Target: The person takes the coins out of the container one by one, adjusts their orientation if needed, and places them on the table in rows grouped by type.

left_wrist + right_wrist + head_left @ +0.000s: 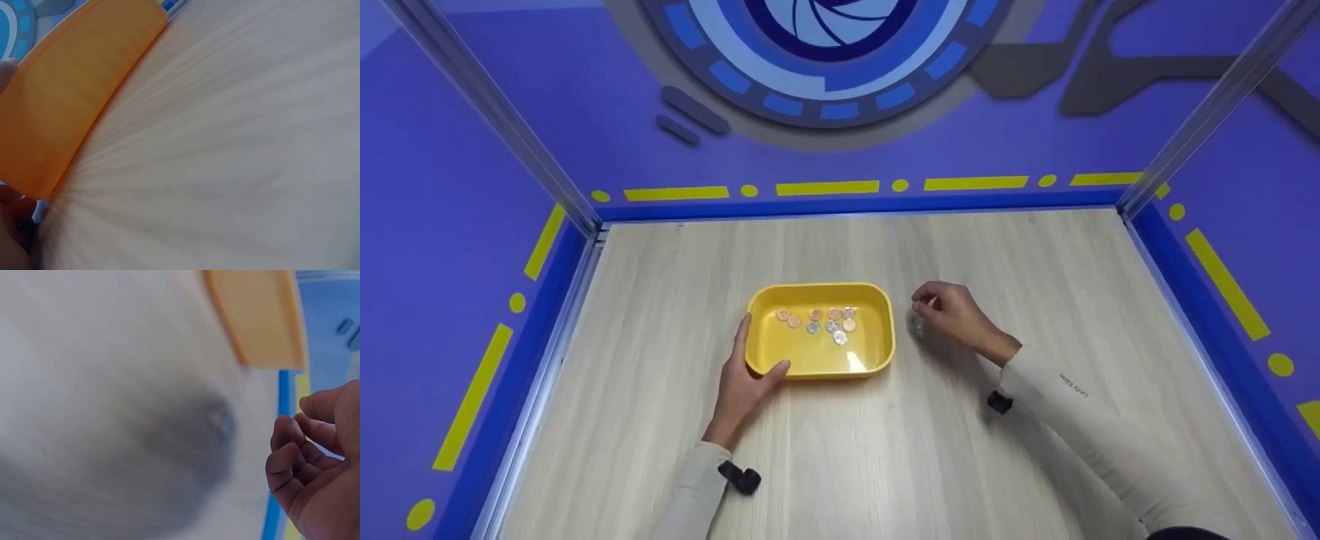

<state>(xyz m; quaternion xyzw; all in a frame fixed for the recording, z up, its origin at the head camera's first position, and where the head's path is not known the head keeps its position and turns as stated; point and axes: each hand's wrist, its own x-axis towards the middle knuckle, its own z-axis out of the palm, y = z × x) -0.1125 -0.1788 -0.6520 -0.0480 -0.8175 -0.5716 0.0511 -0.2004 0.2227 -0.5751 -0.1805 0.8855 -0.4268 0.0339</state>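
Note:
A yellow rectangular plastic box [810, 367] with rounded corners sits on the table. On its bottom lie several coins, some copper-coloured [816, 315] and some silver [840, 338]. My left hand [745, 386] holds the box at its near left corner, thumb over the near rim and fingers along the left side. Right of the box, my right hand [956, 311] hovers over a small silver pile [918, 325], probably coins, partly hidden beneath it. In the right wrist view its fingers are loosely bent, thumb apart from them, and no coin shows between them.
The light wood-grain table [840, 450] is bordered by blue and purple printed panels [840, 165] at the back and both sides. Metal posts [1207, 112] stand at the back corners. Small black wrist cameras [741, 478] are strapped to both sleeves.

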